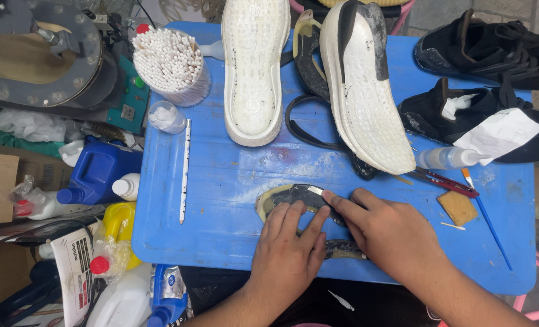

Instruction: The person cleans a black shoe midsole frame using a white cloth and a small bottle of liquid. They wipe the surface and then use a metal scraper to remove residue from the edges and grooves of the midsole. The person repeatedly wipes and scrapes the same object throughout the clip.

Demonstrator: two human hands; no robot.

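The thin, floppy dark rubber outsole piece (293, 203) lies flat at the near middle of the blue surface (221, 181), pinned by the left hand (290, 251), fingers spread flat, while the right hand (384, 233) pinches a small blade (315, 191) against its edge; best held flat.

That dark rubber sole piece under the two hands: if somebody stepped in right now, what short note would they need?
Left hand: flat on the dark outsole piece, pinning it to the blue table.
Right hand: holds a small blade against the piece's upper edge, fingers closed on it.
Nearby: two white midsoles lie sole-up at the back, a squeeze bottle, a brush and a sponge block to the right.
Done: outsole is off the shoe, with pale residue along its rim.
Left: apparently the rim still needs cleaning or trimming; how far along it is cannot be told.
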